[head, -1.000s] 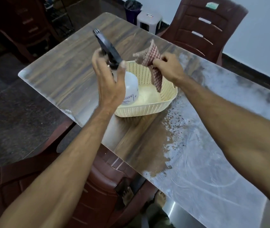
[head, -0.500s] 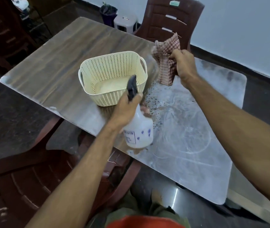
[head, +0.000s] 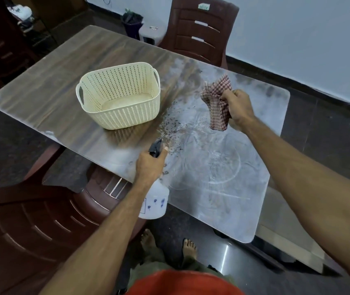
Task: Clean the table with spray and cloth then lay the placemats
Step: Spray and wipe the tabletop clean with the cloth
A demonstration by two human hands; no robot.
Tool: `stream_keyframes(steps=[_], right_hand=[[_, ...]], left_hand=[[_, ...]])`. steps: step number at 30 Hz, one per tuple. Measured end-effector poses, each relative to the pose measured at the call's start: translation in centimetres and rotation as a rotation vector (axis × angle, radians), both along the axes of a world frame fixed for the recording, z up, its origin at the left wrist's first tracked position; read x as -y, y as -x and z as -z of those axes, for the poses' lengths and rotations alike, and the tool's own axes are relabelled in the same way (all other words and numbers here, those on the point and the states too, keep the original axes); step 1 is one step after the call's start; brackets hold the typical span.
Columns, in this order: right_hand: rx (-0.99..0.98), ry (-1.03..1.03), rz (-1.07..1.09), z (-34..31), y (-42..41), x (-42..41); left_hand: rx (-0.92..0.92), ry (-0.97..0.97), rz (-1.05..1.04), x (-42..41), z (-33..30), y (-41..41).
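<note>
My left hand (head: 150,167) grips a white spray bottle (head: 156,202) by its neck, its black nozzle (head: 155,146) pointing away over the near table edge. My right hand (head: 236,107) holds a crumpled red-and-white checked cloth (head: 217,105) above the table's right half. The wooden table (head: 67,86) carries a whitish dusty film and dark specks (head: 172,128) on its right part. No placemats are in view.
A cream perforated basket (head: 118,96) stands on the table's left-middle, with nothing inside that I can see. Dark red plastic chairs stand at the far side (head: 201,28) and near left (head: 42,220). My bare feet (head: 169,245) show below the table edge.
The spray bottle came out of the basket and down to the near table edge in my left hand. My right hand carried the cloth out of the basket and rightward over the dusty area.
</note>
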State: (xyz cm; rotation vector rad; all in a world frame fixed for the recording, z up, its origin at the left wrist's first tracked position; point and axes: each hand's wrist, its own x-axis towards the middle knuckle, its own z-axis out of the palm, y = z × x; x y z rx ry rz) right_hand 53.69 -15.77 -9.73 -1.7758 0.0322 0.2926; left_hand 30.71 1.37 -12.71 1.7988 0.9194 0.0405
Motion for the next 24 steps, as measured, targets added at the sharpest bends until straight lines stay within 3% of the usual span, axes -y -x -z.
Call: stream_keyframes(steps=[5,10,17,24], right_hand=[[0.051,0.055,-0.021,-2.2,1.6,0.9],[0.102,0.048,-0.032,-2.9,1.4,1.7],[0.104,0.096,-0.072,-3.6,0.5,3.9],[0.088,0.119,-0.048,-2.5,-0.4,6.3]], left_hand=[[-0.037,-0.068,-0.038,1.0,-0.3,0.5],[-0.004,-0.03,0.038,2.6,-0.9,0.1],[-0.005,-0.151,0.087,5.8,-1.7,-1.1],[-0.054,-0.126,0.265,7.7,-0.3,-1.8]])
